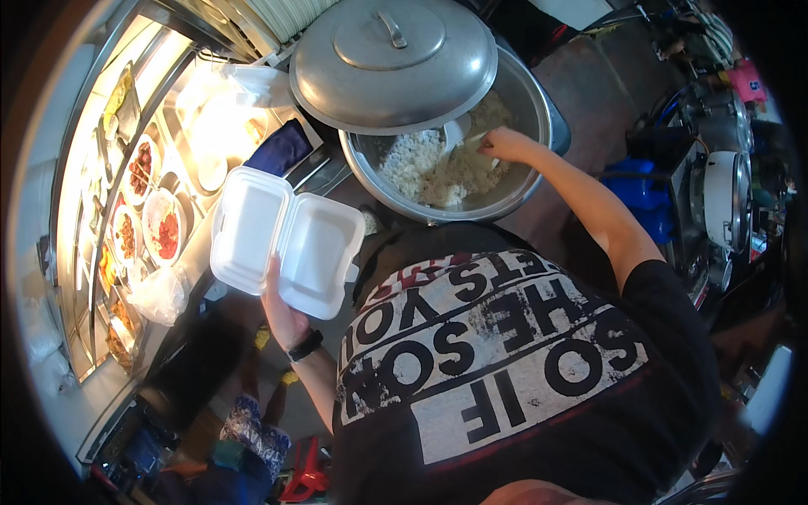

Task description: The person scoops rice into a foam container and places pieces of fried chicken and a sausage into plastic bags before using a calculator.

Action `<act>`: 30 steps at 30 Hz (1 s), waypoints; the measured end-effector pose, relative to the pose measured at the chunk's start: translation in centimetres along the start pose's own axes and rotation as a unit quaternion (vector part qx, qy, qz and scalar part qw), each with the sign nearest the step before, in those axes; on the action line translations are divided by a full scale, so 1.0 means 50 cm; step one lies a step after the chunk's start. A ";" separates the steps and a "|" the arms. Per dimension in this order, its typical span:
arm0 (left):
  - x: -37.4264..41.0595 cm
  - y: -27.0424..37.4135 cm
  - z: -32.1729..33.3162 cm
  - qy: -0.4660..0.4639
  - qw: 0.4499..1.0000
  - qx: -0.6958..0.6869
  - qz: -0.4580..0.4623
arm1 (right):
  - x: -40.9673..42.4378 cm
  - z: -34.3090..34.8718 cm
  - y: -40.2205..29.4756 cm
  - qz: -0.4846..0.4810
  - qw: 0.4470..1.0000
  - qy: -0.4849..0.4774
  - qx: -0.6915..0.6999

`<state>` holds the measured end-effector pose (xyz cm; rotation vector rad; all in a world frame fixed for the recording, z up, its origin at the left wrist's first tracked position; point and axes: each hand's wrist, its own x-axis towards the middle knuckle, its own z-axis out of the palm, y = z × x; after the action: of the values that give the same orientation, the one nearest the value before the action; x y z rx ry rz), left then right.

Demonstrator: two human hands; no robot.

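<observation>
My left hand (pixel 287 322) holds an opened white foam takeaway box (pixel 322 249) by its hinge side; both halves look to have nothing in them. My right hand (pixel 505 146) is over a large round metal pot (pixel 404 205), its fingers closed on a pale, flat-looking utensil whose form is partly hidden. White rice (pixel 410 161) lies in the pot beside browner rice (pixel 489 113). A white scoop or cup (pixel 453 134) stands in the rice near the lid's edge. The domed metal lid (pixel 391 63) covers the far part of the pot.
Left, a lit food counter (pixel 202 243) holds several bowls of food, a dark blue cloth (pixel 278 148) and a clear plastic bag (pixel 161 297). Stacked foam boxes (pixel 284 19) stand behind. A person in patterned shorts (pixel 255 435) is at lower left; a white pot (pixel 726 202) stands right.
</observation>
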<state>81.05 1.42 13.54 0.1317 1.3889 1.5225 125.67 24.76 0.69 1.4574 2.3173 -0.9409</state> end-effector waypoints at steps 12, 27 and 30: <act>-0.024 0.001 -0.012 0.014 0.999 -0.008 0.037 | 0.007 0.107 -0.228 -0.031 0.994 -0.102 -0.023; -0.016 0.016 -0.039 -0.011 1.000 0.002 0.022 | -0.006 0.141 -0.168 -0.271 0.960 -0.076 0.011; -0.015 0.014 -0.016 -0.022 0.999 -0.021 0.030 | -0.035 0.136 -0.145 -0.293 0.945 -0.084 0.115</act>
<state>80.48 0.48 14.25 0.1802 1.3278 1.5877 119.29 17.06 -0.75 0.6981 2.6197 -1.4605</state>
